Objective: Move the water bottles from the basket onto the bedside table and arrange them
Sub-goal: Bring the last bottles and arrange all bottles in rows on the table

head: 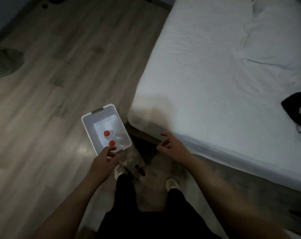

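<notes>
Here our left hand (105,156) hovers at the near rim of the white basket (85,128), which sits on the floor (51,100) by the bed's (215,75) corner. Its grip is loose, half curled, holding nothing. The two red-capped water bottles (111,143) sit inside, just ahead of its fingers (111,148), caps facing us, seemingly upright. Our right hand (169,145) hangs spread and empty, farther off.

Two red-capped bottles (107,133) in basket (87,131)
</notes>
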A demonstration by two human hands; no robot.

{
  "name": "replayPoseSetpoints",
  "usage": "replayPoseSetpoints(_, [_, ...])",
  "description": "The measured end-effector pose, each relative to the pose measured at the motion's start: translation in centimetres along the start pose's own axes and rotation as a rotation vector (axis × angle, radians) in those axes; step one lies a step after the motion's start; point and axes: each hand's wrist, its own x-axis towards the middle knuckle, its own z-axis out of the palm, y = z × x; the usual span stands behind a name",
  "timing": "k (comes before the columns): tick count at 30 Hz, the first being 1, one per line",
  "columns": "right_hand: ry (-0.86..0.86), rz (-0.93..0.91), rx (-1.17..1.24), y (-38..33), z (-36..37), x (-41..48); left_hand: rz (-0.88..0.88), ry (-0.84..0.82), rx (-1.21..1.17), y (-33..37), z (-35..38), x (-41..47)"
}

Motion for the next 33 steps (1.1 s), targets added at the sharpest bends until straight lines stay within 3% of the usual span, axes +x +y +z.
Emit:
replayPoseSetpoints(7, [-0.067, 0.100, 0.080, -4.9, 10.1, 9.2, 0.026, -0.135, 0.222, -4.8, -5.7, 10.3])
replayPoseSetpoints(16, [-0.056, 0.150, 0.061, -0.6, 21.0, 20.9, 0.008, -0.028, 0.201, -13.2, -2.1, 21.4])
replayPoseSetpoints(21, [-0.112, 0.070, -0.003, 1.1, 24.1, 24.8, 0.159, 0.045, 0.211, -16.1, -0.8, 25.1])
replayPoseSetpoints(33, [-0.154, -0.094, -0.201, 4.3, 28.4, 29.1, 0.379, -0.160, 0.333, -19.2, -0.8, 30.3])
